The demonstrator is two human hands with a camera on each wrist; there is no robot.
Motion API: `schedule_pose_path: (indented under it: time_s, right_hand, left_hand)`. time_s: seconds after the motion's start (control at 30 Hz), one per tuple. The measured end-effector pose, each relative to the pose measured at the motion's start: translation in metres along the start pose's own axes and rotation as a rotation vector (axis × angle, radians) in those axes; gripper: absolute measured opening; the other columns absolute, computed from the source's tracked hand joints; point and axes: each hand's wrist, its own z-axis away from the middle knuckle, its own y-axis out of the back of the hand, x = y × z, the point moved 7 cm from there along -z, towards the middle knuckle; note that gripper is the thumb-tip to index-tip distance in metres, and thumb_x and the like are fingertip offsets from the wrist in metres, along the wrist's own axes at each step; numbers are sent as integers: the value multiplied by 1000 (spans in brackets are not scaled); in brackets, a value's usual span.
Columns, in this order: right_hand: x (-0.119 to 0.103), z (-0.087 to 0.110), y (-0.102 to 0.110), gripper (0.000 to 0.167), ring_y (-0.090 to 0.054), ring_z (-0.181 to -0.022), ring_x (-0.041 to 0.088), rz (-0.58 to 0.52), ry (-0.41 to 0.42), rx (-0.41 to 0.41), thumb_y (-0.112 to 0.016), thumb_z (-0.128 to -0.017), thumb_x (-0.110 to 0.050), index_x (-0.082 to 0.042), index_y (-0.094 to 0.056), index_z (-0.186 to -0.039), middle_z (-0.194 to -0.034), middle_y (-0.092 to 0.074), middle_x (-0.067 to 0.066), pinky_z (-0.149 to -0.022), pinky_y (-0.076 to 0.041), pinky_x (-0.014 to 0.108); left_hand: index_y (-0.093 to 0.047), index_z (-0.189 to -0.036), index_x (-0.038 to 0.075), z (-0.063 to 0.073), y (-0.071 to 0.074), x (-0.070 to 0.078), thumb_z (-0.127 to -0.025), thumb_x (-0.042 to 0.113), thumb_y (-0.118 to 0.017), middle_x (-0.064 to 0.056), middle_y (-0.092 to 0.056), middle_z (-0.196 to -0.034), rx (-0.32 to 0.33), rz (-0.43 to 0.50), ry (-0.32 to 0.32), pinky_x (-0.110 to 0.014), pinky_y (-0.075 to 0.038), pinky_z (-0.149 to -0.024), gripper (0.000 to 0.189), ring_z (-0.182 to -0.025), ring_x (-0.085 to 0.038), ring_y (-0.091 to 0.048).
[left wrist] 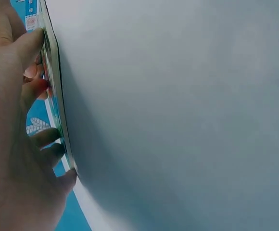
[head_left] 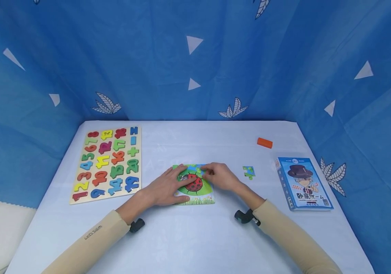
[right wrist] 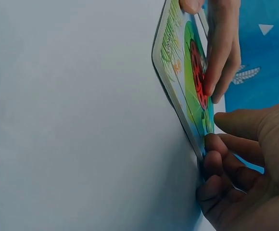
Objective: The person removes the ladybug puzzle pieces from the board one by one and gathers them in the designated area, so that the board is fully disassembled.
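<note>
1. My left hand (head_left: 168, 186) lies flat on the ladybird puzzle (head_left: 195, 185), fingers straight and spread, pressing on its left half; the thumb runs along the lower edge. It clasps nothing.
2. My right hand (head_left: 220, 176) sits at the puzzle's upper right corner. The right wrist view shows its fingers (right wrist: 216, 166) curled against the board's edge, pinching there.
3. The puzzle is a thin, flat, rectangular board with rounded corners and a glossy printed face: red spotted ladybird on a green leaf, grass strip along the bottom. It lies at centre frame in the head view, flush on the table (head_left: 195, 236).
4. The table carries a smooth, pale blue-white cover, matte and without wrinkles near the hands.
5. One loose jigsaw piece (head_left: 249, 172), green and blue with knobbed outline, lies just right of my right hand, apart from the board.
6. At left of frame lies a wooden number board (head_left: 107, 163) with chunky coloured numerals; at right, a blue card box (head_left: 304, 183); at upper right, a small orange block (head_left: 264, 142).
7. Open surface runs below the puzzle toward the lower frame and above it toward the blue patterned curtain (head_left: 195, 57).
</note>
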Motion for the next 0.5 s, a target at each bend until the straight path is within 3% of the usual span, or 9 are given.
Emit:
schedule_pose_path:
  time_s: [0.5]
  right_hand:
    - [-6, 2, -1, 34, -53, -71, 11, 24, 9, 2, -68, -95, -15, -5, -69, -128, -84, -63, -5, -67, -45, 29]
  left_hand:
    - [-35, -157, 36, 4, 0, -4, -95, 72, -44, -10, -18, -168, -16, -39, 11, -58, -22, -120, 73, -154, -37, -13]
